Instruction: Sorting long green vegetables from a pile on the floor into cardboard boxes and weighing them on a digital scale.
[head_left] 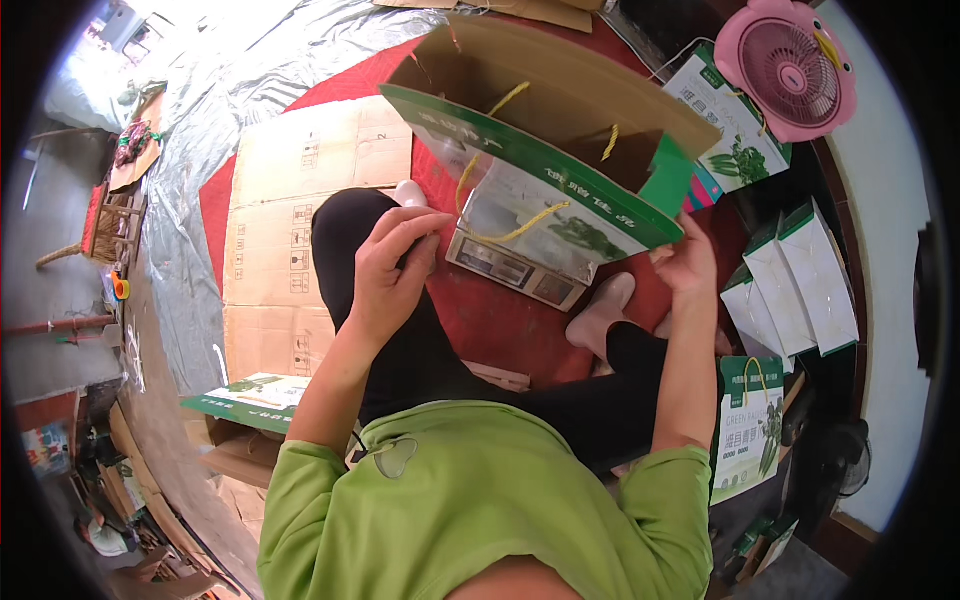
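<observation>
A green and white cardboard carton (560,190) with yellow rope handles tilts in front of me, its top open and brown inside. My right hand (688,260) grips its near right corner, thumb and fingers closed on the edge. Close to the carton's left side is my left hand (398,255), fingers curled and pressed together beside the yellow rope loop (520,228). Whether anything sits between those fingertips is hidden. Beneath the carton's near face shows a silver device with dark display windows (515,270), like a weighing scale.
Flattened cardboard (270,210) lies left on the red floor covering (450,325). A pink fan (790,75) stands far right, near another printed carton (735,130). Several white cartons (800,275) and an upright carton (748,430) are at right. An open carton (250,440) sits by my left elbow.
</observation>
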